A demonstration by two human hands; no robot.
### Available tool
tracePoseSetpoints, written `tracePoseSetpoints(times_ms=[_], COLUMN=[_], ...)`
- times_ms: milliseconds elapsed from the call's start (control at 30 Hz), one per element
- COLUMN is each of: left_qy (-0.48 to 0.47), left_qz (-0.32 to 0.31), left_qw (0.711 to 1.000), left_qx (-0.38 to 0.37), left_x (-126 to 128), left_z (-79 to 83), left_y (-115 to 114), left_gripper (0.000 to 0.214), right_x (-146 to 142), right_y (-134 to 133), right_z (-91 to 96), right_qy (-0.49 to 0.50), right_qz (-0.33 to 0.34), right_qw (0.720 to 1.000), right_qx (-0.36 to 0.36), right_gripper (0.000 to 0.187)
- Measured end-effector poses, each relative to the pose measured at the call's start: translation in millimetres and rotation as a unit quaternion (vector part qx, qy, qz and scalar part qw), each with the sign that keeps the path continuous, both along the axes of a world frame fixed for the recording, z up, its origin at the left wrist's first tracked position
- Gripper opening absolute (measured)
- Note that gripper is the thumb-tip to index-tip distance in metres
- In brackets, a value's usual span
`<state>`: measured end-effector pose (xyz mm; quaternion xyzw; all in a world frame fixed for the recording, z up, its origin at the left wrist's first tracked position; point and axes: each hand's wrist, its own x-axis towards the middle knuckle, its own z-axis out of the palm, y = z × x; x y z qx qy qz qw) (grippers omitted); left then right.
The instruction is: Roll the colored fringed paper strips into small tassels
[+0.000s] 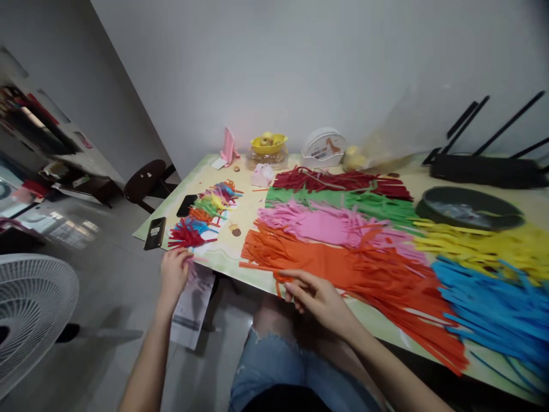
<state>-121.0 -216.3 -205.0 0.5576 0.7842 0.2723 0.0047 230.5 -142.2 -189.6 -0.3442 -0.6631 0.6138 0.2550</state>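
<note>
My left hand point(174, 272) is closed in a pinch at the table's near left edge. Pink strips point(197, 260) show at its fingertips, and more pink seems to hang below them. Just beyond it lies a row of small fringed tassels, with a red tassel point(189, 232) nearest. My right hand point(315, 297) has its thumb and index finger closed on an orange strip point(278, 280) at the front edge. Beside that hand spreads a large orange fringed sheet point(317, 260), cut into strips at both ends. Pink fringe point(317, 223), green fringe point(343, 199) and dark red fringe point(343, 181) lie behind it.
Yellow fringe point(484, 246) and blue fringe point(493, 303) cover the right side, near a dark round tray point(472, 206) and a router point(489, 170). Two phones, one a dark phone point(155, 233), lie at the left. A fan point(34, 320) stands on the floor.
</note>
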Motion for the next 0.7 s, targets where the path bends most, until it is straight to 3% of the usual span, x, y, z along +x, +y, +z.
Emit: tracePoseSetpoints(times_ms=[67,200,333,500,700], left_qy=[0.033,0.072,0.109,0.148,0.146], left_qz=[-0.015,-0.059,-0.095,-0.138,-0.16], left_qw=[0.999,0.994,0.985,0.972,0.959], left_qx=[-0.015,-0.064,-0.094,-0.122,-0.184], left_x=[-25,-46,-65,-75,-72], left_z=[-8.6,-29.2,-31.4,-19.9,9.2], left_y=[19,63,91,99,81], left_gripper=[0.027,0.023,0.026,0.032,0.047], right_x=[0,10,30,53,95], right_y=[0,3,7,10,12], right_z=[-5.9,-13.6,-22.7,-31.3,-33.3], right_qy=[-0.016,-0.025,-0.025,-0.028,-0.063], right_qz=[0.004,-0.014,-0.053,-0.084,-0.123], right_qw=[1.0,1.0,0.998,0.996,0.99], right_qx=[0.003,0.014,0.004,0.0,0.014], right_gripper=[0.051,0.046,0.046,0.048,0.049])
